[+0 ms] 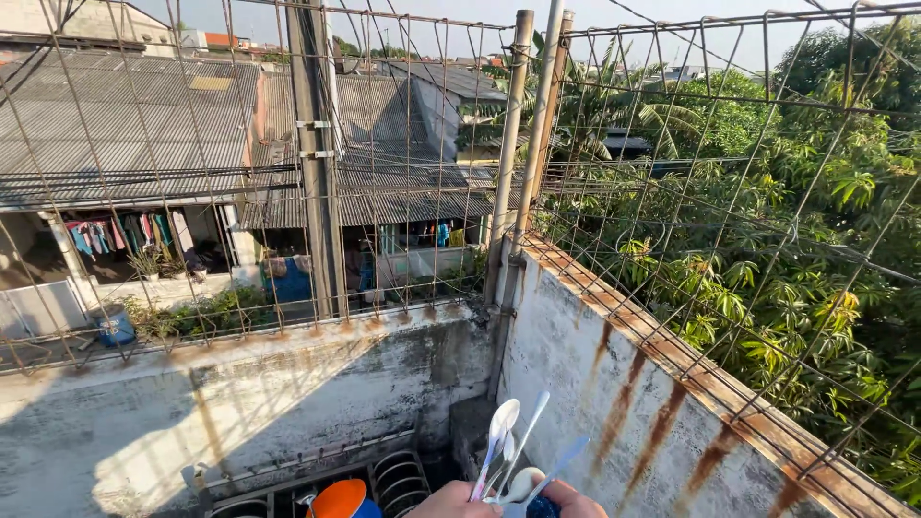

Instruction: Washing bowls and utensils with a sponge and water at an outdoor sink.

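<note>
A bundle of several spoons (506, 451), white and pale blue, sticks up at the bottom edge of the view, handles and bowls fanned out. My left hand (453, 502) grips the bundle from the left, and my right hand (576, 500) closes on it from the right. Only the tops of both hands show; the rest is cut off by the frame. A small blue thing sits between the hands, too hidden to identify.
A wire dish rack (398, 480) stands below, with an orange round bowl (338, 499) in it. Stained concrete parapet walls (614, 384) meet in a corner, topped by rusty wire mesh (672, 192) and metal posts (508, 192). Roofs and trees lie beyond.
</note>
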